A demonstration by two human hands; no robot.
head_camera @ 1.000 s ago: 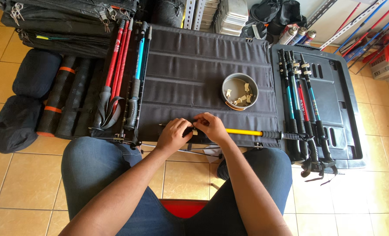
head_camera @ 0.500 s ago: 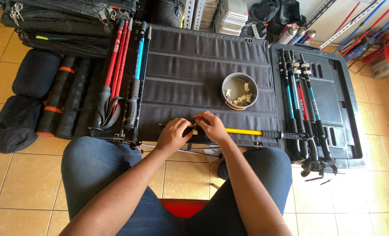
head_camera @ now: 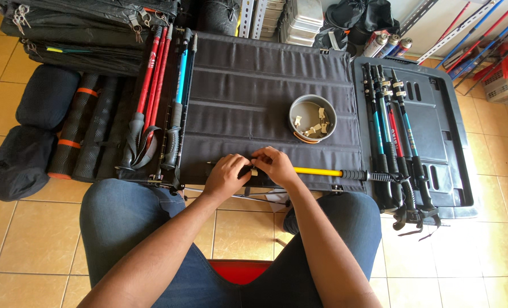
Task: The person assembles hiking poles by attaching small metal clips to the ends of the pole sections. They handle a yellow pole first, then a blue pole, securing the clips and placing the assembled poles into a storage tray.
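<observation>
A yellow trekking pole (head_camera: pixel 318 171) with a black grip lies across the near edge of a dark fabric table (head_camera: pixel 265 85). My left hand (head_camera: pixel 225 175) and my right hand (head_camera: pixel 274 165) are both closed around the pole's left section, fingers meeting at a small pale clamp part between them. A round metal bowl (head_camera: pixel 313 118) holding several small pale parts stands on the table just beyond my right hand.
Red, blue and black trekking poles (head_camera: pixel 162 97) lie along the table's left edge. More poles (head_camera: pixel 394 131) rest on a grey plastic lid (head_camera: pixel 436 131) at the right. Rolled mats and dark bags (head_camera: pixel 65 125) sit on the tiled floor at the left.
</observation>
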